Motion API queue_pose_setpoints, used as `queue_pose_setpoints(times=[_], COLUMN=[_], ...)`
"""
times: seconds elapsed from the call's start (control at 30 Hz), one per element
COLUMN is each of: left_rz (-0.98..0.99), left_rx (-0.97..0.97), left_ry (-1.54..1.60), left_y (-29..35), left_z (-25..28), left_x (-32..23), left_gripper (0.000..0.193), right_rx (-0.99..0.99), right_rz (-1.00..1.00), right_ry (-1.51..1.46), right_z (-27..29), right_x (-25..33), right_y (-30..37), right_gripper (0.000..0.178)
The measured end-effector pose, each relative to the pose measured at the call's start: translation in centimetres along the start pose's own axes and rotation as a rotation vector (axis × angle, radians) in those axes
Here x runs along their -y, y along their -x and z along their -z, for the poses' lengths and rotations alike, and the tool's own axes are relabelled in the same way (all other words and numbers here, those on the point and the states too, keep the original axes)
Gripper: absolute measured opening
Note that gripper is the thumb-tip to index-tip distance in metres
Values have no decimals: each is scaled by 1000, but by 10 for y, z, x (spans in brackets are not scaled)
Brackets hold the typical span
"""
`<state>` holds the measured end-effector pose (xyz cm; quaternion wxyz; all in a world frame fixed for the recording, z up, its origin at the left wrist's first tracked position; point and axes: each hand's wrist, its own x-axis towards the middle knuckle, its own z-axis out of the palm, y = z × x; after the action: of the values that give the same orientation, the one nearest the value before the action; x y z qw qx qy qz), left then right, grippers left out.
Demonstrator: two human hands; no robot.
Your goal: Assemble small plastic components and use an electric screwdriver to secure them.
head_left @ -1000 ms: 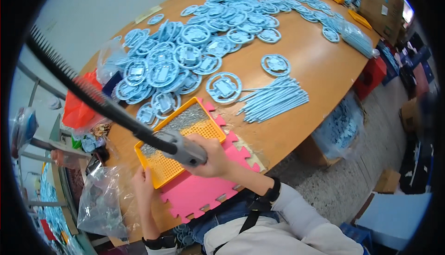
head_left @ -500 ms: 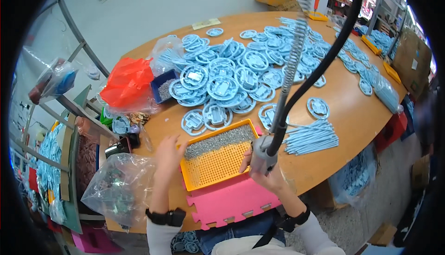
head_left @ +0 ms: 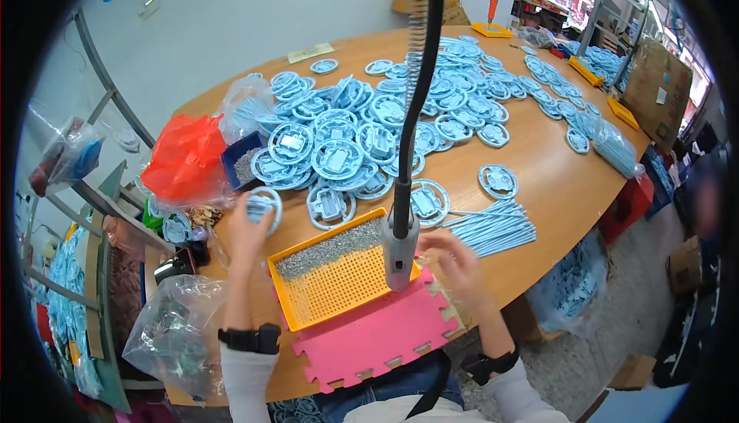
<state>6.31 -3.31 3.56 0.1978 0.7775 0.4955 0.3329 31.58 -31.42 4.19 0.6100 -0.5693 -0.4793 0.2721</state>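
Note:
My left hand [head_left: 245, 232], left of the tray, grips a light blue round plastic part [head_left: 263, 203], raised and tilted on its edge. A grey electric screwdriver [head_left: 399, 257] hangs upright from a black cable and a coiled spring, over the right end of the tray. Just right of it is my right hand [head_left: 456, 263], its fingers apart and nothing visible in them. Small metal screws [head_left: 331, 250] cover the far half of the yellow perforated tray [head_left: 331, 294]. Under the tray's near side lies a pink foam mat [head_left: 377, 336].
Behind the tray spreads a big heap of similar blue parts [head_left: 337, 159]. Thin blue rods [head_left: 496, 227] lie at the right. Left of the heap are a dark blue bin [head_left: 231, 157] and a red plastic bag [head_left: 183, 155]. A clear bag [head_left: 173, 331] lies at the table's left edge.
My left hand has moved from the tray's left edge up and left and now holds a blue part. My right hand has let go of the screwdriver, which now hangs straight.

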Motion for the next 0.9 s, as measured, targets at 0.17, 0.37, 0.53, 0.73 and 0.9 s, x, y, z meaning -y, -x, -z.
queue_pose_setpoints(times=[0.17, 0.37, 0.53, 0.73, 0.9], left_rz=[372, 1050, 953, 215, 78], left_rx=[164, 867, 1040, 491, 255], left_ry=[1090, 1333, 1023, 138, -24], left_y=[76, 214, 211, 228, 244], left_z=[64, 49, 52, 45, 88], left_x=[-21, -30, -63, -59, -57], left_gripper=[36, 49, 51, 53, 44], right_rx=[-237, -47, -55, -52, 264], right_rz=[-55, 67, -50, 18, -143], right_ry=[504, 836, 820, 889, 612], right_z=[63, 92, 95, 76, 35], right_x=[-29, -48, -52, -36, 64], right_y=[9, 32, 31, 40, 51], right_gripper=[10, 16, 20, 20, 17])
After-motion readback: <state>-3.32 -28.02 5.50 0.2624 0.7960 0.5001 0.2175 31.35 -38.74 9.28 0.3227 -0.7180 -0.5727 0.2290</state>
